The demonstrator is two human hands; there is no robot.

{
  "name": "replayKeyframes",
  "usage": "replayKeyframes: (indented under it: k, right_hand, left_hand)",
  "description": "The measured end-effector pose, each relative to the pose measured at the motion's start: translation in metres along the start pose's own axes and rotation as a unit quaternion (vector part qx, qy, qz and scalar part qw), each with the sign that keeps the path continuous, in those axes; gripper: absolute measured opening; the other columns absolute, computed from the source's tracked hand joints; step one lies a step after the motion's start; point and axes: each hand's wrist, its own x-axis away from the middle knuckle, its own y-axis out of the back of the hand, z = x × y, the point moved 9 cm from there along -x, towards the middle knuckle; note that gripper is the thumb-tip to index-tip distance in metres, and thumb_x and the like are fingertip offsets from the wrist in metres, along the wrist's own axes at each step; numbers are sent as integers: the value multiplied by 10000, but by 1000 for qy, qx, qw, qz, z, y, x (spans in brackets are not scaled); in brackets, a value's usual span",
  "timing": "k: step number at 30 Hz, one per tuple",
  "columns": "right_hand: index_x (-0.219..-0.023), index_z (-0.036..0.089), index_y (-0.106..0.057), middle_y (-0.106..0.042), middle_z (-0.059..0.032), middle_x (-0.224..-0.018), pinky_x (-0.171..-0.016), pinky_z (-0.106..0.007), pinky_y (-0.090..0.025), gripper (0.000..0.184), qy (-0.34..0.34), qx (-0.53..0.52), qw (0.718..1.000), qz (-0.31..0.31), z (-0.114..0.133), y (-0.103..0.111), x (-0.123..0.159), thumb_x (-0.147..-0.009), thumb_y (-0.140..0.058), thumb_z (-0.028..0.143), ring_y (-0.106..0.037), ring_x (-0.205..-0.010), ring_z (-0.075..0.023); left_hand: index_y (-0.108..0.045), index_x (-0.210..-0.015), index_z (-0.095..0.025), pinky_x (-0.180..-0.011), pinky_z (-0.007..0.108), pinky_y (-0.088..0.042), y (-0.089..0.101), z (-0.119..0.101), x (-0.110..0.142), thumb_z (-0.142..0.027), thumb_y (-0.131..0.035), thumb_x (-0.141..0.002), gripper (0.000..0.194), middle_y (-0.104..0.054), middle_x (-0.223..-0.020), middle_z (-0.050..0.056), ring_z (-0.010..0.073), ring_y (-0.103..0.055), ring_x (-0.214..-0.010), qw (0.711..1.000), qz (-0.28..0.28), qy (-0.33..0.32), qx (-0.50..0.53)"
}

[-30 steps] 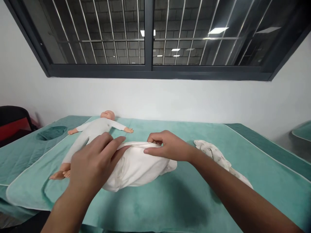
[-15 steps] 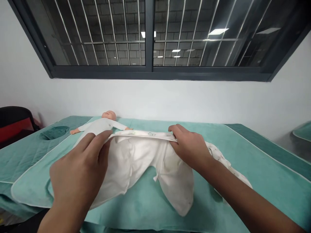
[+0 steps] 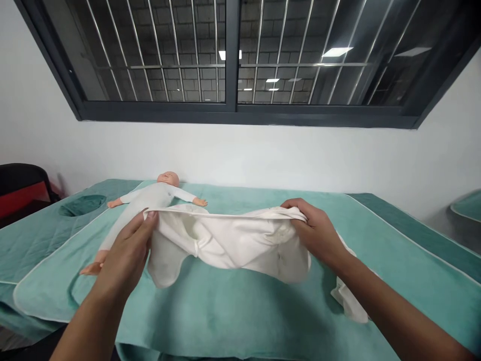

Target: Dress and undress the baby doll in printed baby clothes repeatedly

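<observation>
A thin white baby garment [image 3: 240, 240] is stretched sideways above the green bed cover, its upper edge pulled nearly straight and the rest hanging in loose folds. Whether it is a top or trousers I cannot tell. My left hand [image 3: 130, 240] is closed on its left upper corner, thumb on the near side. At the right upper corner my right hand [image 3: 313, 228] pinches the edge. Behind my left hand lies a baby doll [image 3: 150, 198] on its back, arms spread, in a white suit.
Another white cloth [image 3: 349, 301] lies on the green cover [image 3: 233, 321], partly behind my right forearm. A darker green pad with a round hollow [image 3: 82, 205] is at the left. The white wall [image 3: 240, 155] and a barred window [image 3: 233, 113] stand behind; a black and red chair [image 3: 26, 190] is far left.
My hands have moved farther apart, pulling the garment's edge wider. Its hanging part now reaches less far down, and more of the doll's legs shows at the left.
</observation>
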Motion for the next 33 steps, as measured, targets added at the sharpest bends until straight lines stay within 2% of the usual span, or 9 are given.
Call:
replayKeyframes:
  k: [7,11,14,17,20,24,28,30,33]
  right_hand:
    - [-942,249,-618,-658,21,-958,-719,-249,-423,310,55,-25,993,103,43,-19,6,-731,-460,86,-590,-851,-163]
    - [-872,242,-587,-645,32,-847,-651,-246,-404,177,7,41,999,2,23,-1,0,-736,-526,148,-566,-742,-156]
    - [-891,251,-566,-638,35,-832,-618,-245,-392,195,-9,98,995,-31,9,7,0,-733,-510,152,-554,-716,-157]
    - [-937,257,-559,-649,27,-876,-618,-255,-388,245,-5,154,988,-28,0,5,2,-739,-475,141,-560,-719,-164]
    - [-939,254,-568,-659,17,-895,-611,-255,-380,297,-9,175,984,-30,-12,2,3,-724,-429,103,-566,-720,-167]
    - [-919,261,-587,-667,22,-841,-579,-243,-362,293,-52,155,986,6,-38,-6,7,-725,-420,116,-567,-690,-166]
    - [-866,257,-590,-656,25,-783,-567,-241,-341,237,-69,183,980,32,-46,-1,11,-733,-430,142,-547,-663,-161]
    - [-808,250,-588,-637,19,-724,-546,-242,-323,200,-87,212,972,56,-49,3,11,-741,-427,152,-530,-632,-160]
    - [-757,245,-586,-625,-2,-700,-531,-253,-306,169,-105,282,945,126,-59,0,1,-741,-437,168,-527,-634,-173]
  left_hand:
    - [-558,-696,-187,-491,259,-429,-26,5,4,-628,-506,-775,451,-533,-587,11,162,-509,-564,997,71,25,35]
    - [-499,-722,-200,-454,214,-365,-22,7,4,-548,-551,-778,356,-484,-613,-32,114,-446,-522,992,113,-26,-54]
    - [-569,-917,-232,-529,224,-416,-29,11,10,-446,-679,-697,325,-573,-729,-30,151,-541,-634,952,191,-70,-226]
    - [-565,-1130,-313,-623,260,-444,-43,16,17,-410,-619,-761,386,-645,-894,-22,191,-601,-763,898,257,-106,-342]
    - [-610,-1040,-295,-723,290,-440,-44,7,12,-320,-491,-826,246,-649,-962,-8,211,-604,-881,889,187,-166,-383]
    - [-570,-939,-237,-745,282,-450,-24,-2,2,-236,-467,-772,197,-622,-937,7,205,-589,-894,942,18,-168,-290]
    - [-503,-981,-244,-620,257,-459,-31,15,2,-266,-448,-769,221,-622,-840,-10,187,-601,-748,970,43,-79,-228]
    - [-496,-1002,-241,-603,273,-449,-32,16,2,-294,-436,-781,235,-617,-780,-2,203,-602,-708,950,32,-70,-303]
    - [-502,-1052,-220,-614,335,-440,-40,17,-9,-367,-415,-814,292,-628,-754,45,269,-618,-718,869,25,-73,-489]
